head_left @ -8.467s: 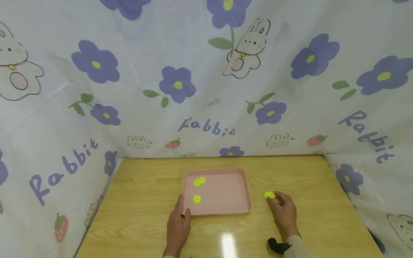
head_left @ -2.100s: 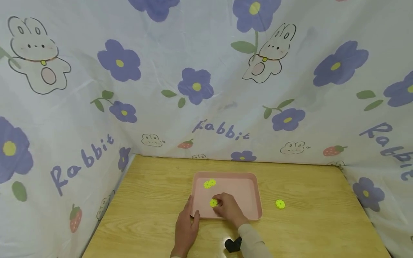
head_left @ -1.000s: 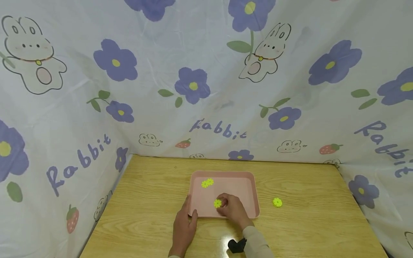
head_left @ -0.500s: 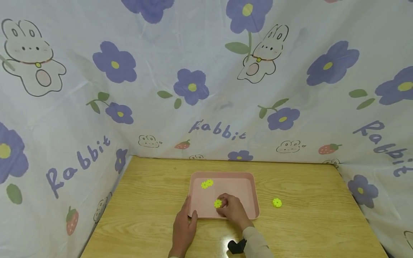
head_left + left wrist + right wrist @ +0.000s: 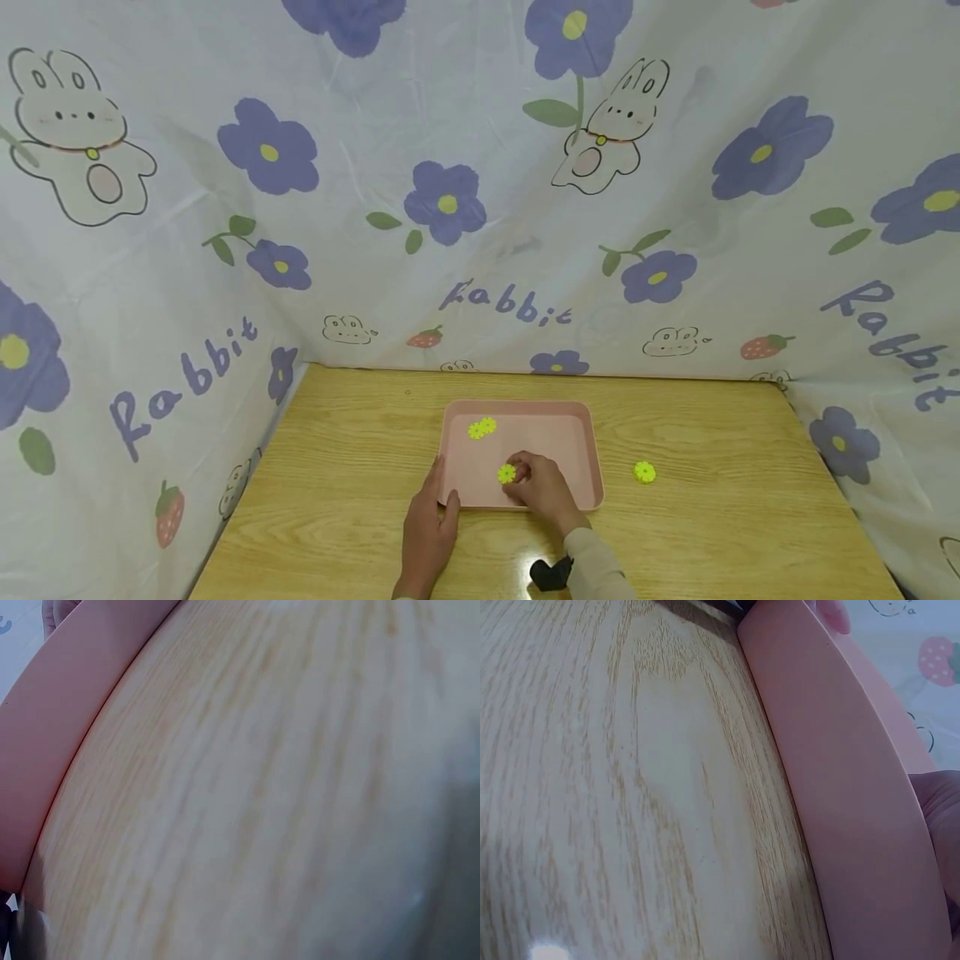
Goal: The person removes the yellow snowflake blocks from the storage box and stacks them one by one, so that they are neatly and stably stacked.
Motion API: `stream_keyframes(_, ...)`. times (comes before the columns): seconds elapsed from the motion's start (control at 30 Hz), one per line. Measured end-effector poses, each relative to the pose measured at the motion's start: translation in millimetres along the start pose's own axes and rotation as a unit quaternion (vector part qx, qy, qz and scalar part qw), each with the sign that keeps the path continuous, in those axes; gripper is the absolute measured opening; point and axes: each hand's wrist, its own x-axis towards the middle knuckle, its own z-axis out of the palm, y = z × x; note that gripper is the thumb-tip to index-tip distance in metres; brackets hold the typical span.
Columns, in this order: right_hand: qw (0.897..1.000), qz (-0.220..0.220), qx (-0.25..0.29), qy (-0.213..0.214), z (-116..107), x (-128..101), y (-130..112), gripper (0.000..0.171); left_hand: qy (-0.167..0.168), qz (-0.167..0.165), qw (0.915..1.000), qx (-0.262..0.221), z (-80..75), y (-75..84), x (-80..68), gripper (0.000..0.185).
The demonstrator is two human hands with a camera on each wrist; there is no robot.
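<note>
In the head view a pink tray [image 5: 555, 433] lies on the wooden table. My left hand [image 5: 427, 529] holds its front left corner, with the fingers along the outer left wall and the thumb over the front rim. Over the tray's front half, my right hand [image 5: 542, 487] pinches a yellow-green flower-shaped notched disc [image 5: 507, 473]; the fingers partly cover its right side. Two similar discs [image 5: 482, 428] lie together, overlapping, near the tray's back left. In the right wrist view the tray's outer wall [image 5: 840, 765] hides most of the right hand [image 5: 937, 810].
Right of the tray, another yellow-green disc or small stack [image 5: 644, 472] lies on the table [image 5: 712, 508]. A black strap-like piece [image 5: 551, 575] sits at the right wrist. A cloth [image 5: 480, 250] with flowers and rabbits screens the back and sides.
Since the earliest frame, my right hand has moved left from the discs beside the tray into the tray. The disc there now sits farther right, pinched. Over the last second, almost nothing moved.
</note>
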Motion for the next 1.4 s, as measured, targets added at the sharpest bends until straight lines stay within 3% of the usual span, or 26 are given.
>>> stream_keyframes(0.3, 1.000, -0.014, -0.005, 0.007, 1.0, 0.1, -1.5, 0.031, 0.002, -0.001, 1.0000, 0.004, 0.1, -0.5, -0.8, 0.060)
stream_keyframes(0.7, 0.997, -0.045, -0.019, 0.052, 1.6, -1.9, -0.9, 0.031, -0.004, 0.002, 1.0000, 0.005, 0.4, -1.5, -0.6, 0.061)
stream_keyframes(1.4, 0.991, -0.041, -0.060, 0.112, -27.2, -18.4, 3.5, 0.035, -0.006, 0.006, 1.0000, 0.002, -0.1, -0.5, -0.3, 0.062)
